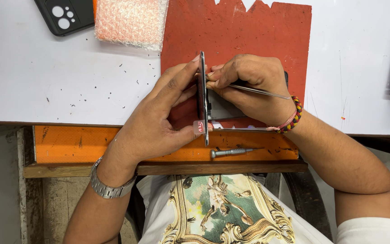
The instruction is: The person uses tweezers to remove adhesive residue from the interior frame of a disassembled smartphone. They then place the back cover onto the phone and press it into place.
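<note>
1. Nearest the person, a small metal screwdriver [229, 152] is lying on the orange shelf [68, 143] at the front edge of the bench [46, 77], just below the hands and touched by neither

2. The left hand [159, 119] is standing a smartphone [202, 97] on its edge over the red work mat [235, 31]; its fingers [183, 72] are clamped on the phone, thumb at the lower end and fingertips at the upper end

3. The right hand [253, 81] is pressed against the phone's open side, its fingers closed together on slim metal tweezers [258, 91], whose tips are reaching in at the phone's upper part; what they are touching is hidden

4. Judging by this, fine work inside the opened phone is in hand; the next move is calling for a steady left-hand hold and a small, careful motion of the tweezer tips

5. Farther off, a bubble-wrap pad [129, 20] and a black phone case [64, 16] are lying near the bench's far edge, well apart from both hands
</note>
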